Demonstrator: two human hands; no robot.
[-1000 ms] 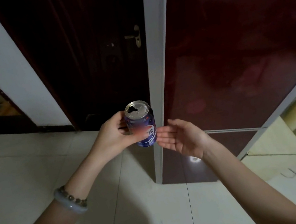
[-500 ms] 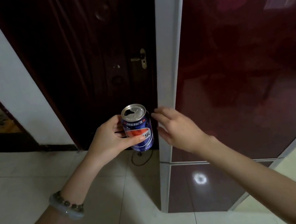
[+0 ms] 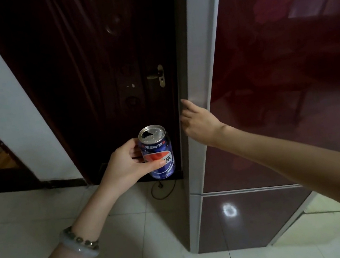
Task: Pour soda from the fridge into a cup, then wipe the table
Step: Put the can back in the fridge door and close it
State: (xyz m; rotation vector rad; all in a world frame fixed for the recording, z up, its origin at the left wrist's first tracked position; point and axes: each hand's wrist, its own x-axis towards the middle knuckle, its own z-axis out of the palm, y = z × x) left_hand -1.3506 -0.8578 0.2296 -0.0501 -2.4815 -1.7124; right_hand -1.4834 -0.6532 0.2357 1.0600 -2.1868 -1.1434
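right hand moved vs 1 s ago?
Yes. The right hand rose from door seam level to grip the silver fridge edge above it.

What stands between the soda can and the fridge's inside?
The red fridge door, seemingly shut. The right hand grips its edge beside the soda can, which the left hand holds. Nothing else intervenes.

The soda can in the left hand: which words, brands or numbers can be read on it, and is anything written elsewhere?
"扫码赢演出门票": on the band under the rim of the soda can.
"乐": large and white, by the round emblem; the left hand covers the characters before it.
Small print at the can's foot: too small to read.
Fridge door: no text.
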